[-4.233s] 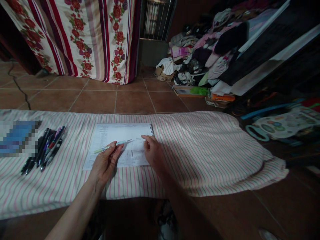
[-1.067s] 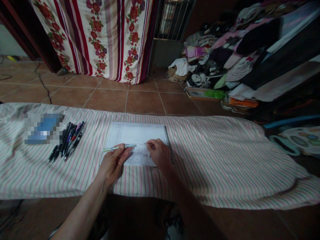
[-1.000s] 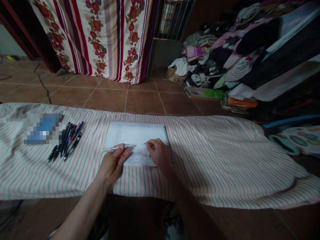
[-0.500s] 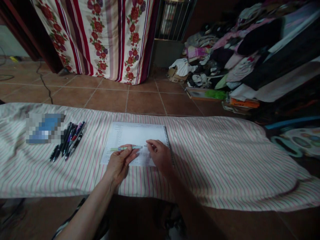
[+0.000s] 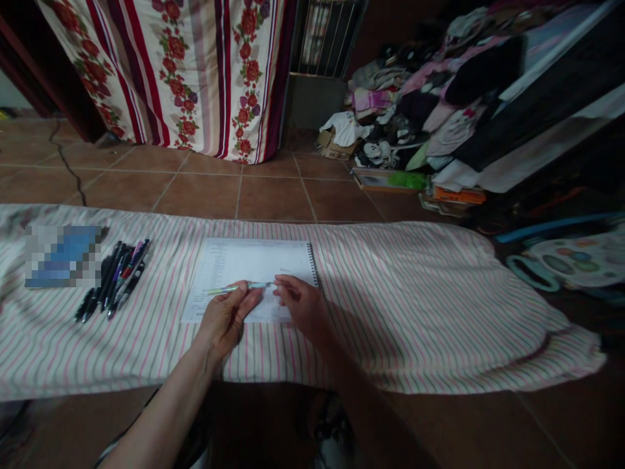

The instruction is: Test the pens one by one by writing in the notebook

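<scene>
While the left hand pinches the pen, steady it near the curled right hand (its grip unclear).

One camera gives the only view: worn on the person's head, it looks forward and down at the notebook from above its near side. The forearms run in from that side. It sits far enough back that the notebook fills a small central part, with a wide sweep of the cloth-covered desk to its left and right. Beyond the notebook, the view reaches the floor and curtain.
</scene>
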`<state>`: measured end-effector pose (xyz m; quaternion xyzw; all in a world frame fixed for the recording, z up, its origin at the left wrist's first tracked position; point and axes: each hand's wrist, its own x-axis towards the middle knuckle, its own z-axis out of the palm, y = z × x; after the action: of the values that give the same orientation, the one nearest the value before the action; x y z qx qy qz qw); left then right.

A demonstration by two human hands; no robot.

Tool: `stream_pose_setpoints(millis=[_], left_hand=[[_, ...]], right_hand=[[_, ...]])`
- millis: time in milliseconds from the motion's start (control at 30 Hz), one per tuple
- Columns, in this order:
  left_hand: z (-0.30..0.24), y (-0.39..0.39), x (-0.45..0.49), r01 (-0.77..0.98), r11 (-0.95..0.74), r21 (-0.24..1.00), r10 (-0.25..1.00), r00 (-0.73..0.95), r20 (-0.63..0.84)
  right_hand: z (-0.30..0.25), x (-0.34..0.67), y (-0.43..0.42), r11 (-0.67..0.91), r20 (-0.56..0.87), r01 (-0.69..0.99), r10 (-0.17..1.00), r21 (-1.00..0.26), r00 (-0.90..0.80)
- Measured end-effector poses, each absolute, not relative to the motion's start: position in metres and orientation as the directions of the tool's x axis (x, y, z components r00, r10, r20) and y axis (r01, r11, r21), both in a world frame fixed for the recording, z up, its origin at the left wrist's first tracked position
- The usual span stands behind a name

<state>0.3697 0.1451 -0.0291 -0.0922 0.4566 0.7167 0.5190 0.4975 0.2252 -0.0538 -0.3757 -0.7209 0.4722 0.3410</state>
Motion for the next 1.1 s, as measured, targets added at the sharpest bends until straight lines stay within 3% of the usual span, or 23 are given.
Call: stream_pose_setpoints(millis=[233,467,933,1033,1100], left_hand=[[-0.028,0.141,0.361,-0.833,-0.043,0.552,0.627,-0.453,-0.634],[-0.028,0.140,0.371,-0.841,0.023,0.540,0.654,-0.396,-0.645],[-0.025,0.141,0.388,-0.837,0.108,0.537,0.702,-0.318,-0.637],[-0.024,0.137,0.387,-0.781,0.194,0.594,0.719,-0.299,-0.628],[-0.025,0.132,0.388,-0.674,0.235,0.700,0.733,-0.350,-0.583]], right_hand=[[-0.053,0.520,0.241,0.360,0.223,0.328,0.895,-0.874,-0.387],[-0.052,0.511,0.223,0.230,0.117,0.170,0.858,-0.958,-0.500],[-0.048,0.503,0.212,0.331,0.191,0.172,0.818,-0.928,-0.543],[-0.048,0.503,0.215,0.289,0.188,0.153,0.862,-0.945,-0.470],[-0.048,0.503,0.219,0.234,0.158,0.139,0.896,-0.962,-0.414]])
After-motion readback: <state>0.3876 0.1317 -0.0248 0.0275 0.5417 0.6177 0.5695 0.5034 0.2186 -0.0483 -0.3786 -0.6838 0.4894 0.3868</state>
